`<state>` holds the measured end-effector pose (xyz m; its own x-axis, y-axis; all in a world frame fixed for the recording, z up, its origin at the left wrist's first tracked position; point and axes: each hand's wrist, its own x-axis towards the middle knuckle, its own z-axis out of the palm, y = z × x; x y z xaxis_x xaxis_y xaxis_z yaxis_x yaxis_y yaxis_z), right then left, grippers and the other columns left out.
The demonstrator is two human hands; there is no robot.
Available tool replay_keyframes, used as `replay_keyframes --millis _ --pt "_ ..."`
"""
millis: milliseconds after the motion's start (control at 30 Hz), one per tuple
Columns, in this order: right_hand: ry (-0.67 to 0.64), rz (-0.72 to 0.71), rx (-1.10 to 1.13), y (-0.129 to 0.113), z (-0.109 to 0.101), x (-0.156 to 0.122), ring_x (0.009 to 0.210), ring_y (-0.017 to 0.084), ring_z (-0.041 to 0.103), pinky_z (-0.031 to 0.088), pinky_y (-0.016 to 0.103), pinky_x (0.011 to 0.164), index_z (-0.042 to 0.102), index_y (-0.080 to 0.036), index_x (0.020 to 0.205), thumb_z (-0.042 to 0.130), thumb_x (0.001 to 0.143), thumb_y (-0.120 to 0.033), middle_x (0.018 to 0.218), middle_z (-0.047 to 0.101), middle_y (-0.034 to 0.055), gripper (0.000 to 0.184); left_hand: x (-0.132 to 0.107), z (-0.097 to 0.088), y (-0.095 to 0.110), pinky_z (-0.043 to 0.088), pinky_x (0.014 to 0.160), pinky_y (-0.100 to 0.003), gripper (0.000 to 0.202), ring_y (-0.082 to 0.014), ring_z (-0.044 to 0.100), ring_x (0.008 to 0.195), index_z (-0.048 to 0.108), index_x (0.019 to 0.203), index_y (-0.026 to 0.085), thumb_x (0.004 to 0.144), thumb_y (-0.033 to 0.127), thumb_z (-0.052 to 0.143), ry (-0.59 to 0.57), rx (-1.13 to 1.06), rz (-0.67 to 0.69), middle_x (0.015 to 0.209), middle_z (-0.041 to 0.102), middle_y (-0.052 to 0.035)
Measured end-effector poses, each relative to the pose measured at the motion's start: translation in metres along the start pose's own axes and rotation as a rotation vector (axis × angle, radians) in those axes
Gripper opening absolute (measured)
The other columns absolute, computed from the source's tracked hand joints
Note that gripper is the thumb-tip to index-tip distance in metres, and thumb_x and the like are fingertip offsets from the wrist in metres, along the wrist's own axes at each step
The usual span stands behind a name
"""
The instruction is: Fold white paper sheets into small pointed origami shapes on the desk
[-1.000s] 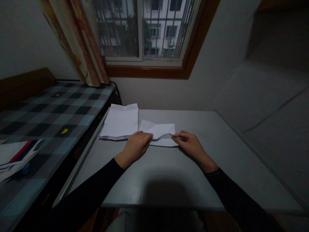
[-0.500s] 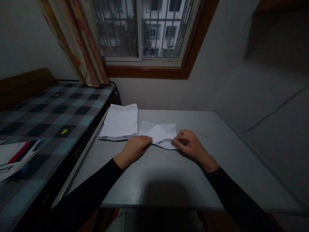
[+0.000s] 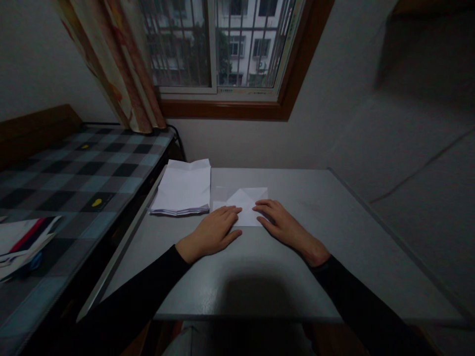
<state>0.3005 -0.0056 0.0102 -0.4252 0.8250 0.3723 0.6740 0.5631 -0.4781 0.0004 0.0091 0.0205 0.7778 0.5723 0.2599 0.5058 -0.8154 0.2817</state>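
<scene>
A white sheet of paper [image 3: 247,200] with fold creases lies flat on the grey table, between my two hands. My left hand [image 3: 218,227] rests on its left part, fingers stretched out and thumb apart. On the right side of the paper lies my right hand [image 3: 278,222], its fingers spread and the tips touching the sheet. Parts of the paper's left and right sides are hidden under my fingers. Just left of the sheet sits a stack of white paper [image 3: 183,188] with creased top edges.
The grey table [image 3: 297,287] reaches back to the wall under a barred window [image 3: 245,44]. To the left stands a bed with a checked cover [image 3: 122,168], with folded papers or cloth [image 3: 25,237] on it. A patterned curtain [image 3: 126,74] hangs beside the window.
The paper's raised near edge now lies flat. My right hand has let go of its pinch and spread its fingers; my left hand has opened out over the sheet.
</scene>
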Motion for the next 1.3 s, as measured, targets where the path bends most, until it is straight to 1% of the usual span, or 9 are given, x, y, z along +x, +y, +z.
replay_keyframes --millis 133,300,500,600,733,833,1000,1167,1300 --pt "-0.044 0.011 -0.072 0.008 0.005 -0.002 0.157 0.032 0.053 0.044 0.061 0.133 0.060 -0.030 0.160 0.054 0.115 -0.039 0.169 0.057 0.0123 0.047 -0.004 0.006 -0.002 0.030 0.140 -0.057 0.082 -0.0364 0.031 0.172 0.041 0.171 0.018 0.111 0.072 0.052 -0.101 -0.017 0.052 0.183 0.036 -0.0168" --pt "0.026 0.134 -0.137 0.030 0.011 0.004 0.167 0.038 0.041 0.036 0.064 0.137 0.037 -0.024 0.177 0.059 0.111 -0.051 0.180 0.044 0.0175 0.074 -0.006 0.006 -0.005 0.026 0.141 -0.057 0.091 -0.0356 0.027 0.173 0.031 0.178 0.025 0.108 0.080 0.051 -0.145 -0.031 0.106 0.186 0.029 -0.0120" --pt "0.104 0.248 -0.123 0.046 0.015 0.014 0.156 0.046 0.054 0.044 0.070 0.129 0.032 -0.021 0.178 0.069 0.103 -0.059 0.172 0.053 0.0219 0.092 0.011 0.001 -0.001 0.050 0.123 -0.052 0.050 -0.0323 0.061 0.146 0.067 0.145 0.023 0.116 0.059 0.048 -0.033 -0.085 0.060 0.158 0.066 -0.0119" --pt "0.115 0.244 -0.069 0.046 0.014 0.015 0.147 0.044 0.063 0.049 0.068 0.125 0.038 -0.023 0.175 0.072 0.101 -0.055 0.161 0.064 0.0207 0.088 0.024 0.006 0.001 0.056 0.111 -0.050 0.033 -0.0307 0.069 0.125 0.071 0.129 0.021 0.117 0.040 0.047 0.035 -0.068 -0.021 0.134 0.074 -0.0132" --pt "0.144 0.235 0.053 0.044 0.012 0.015 0.139 0.041 0.069 0.052 0.067 0.122 0.042 -0.025 0.171 0.075 0.100 -0.049 0.151 0.071 0.0187 0.082 0.028 0.017 0.000 0.043 0.129 -0.056 0.054 -0.0366 0.055 0.152 0.060 0.153 0.018 0.105 0.042 0.064 0.066 0.002 -0.079 0.165 0.058 -0.0175" --pt "0.188 0.233 0.116 0.039 0.010 0.016 0.136 0.039 0.071 0.053 0.064 0.121 0.050 -0.025 0.163 0.078 0.096 -0.042 0.147 0.073 0.0179 0.075 0.026 0.024 -0.003 0.029 0.138 -0.061 0.070 -0.0385 0.036 0.168 0.044 0.170 0.018 0.110 0.052 0.056 -0.007 0.053 -0.095 0.181 0.040 -0.0170" --pt "0.180 0.253 0.145 0.027 0.005 0.019 0.114 0.035 0.077 0.062 0.058 0.105 0.068 -0.025 0.130 0.079 0.095 -0.039 0.126 0.079 0.0141 0.040 0.030 0.023 -0.011 0.024 0.140 -0.057 0.075 -0.0344 0.029 0.173 0.036 0.176 0.022 0.114 0.064 0.044 -0.089 0.045 -0.029 0.184 0.033 -0.0136" --pt "0.164 0.299 0.170 0.021 0.000 0.019 0.104 0.032 0.078 0.063 0.051 0.096 0.068 -0.025 0.115 0.075 0.096 -0.038 0.113 0.082 0.0097 0.024 0.033 0.019 -0.019 0.022 0.142 -0.051 0.070 -0.0281 0.028 0.174 0.036 0.176 0.025 0.117 0.061 0.040 -0.123 0.018 0.039 0.185 0.032 -0.0098" --pt "0.178 0.267 0.131 0.021 -0.001 0.017 0.105 0.030 0.076 0.060 0.049 0.097 0.065 -0.027 0.099 0.069 0.099 -0.038 0.116 0.082 0.0086 0.012 0.029 0.022 -0.017 0.023 0.141 -0.055 0.074 -0.0318 0.030 0.173 0.036 0.176 0.019 0.116 0.062 0.039 -0.070 0.046 -0.060 0.184 0.033 -0.0143"
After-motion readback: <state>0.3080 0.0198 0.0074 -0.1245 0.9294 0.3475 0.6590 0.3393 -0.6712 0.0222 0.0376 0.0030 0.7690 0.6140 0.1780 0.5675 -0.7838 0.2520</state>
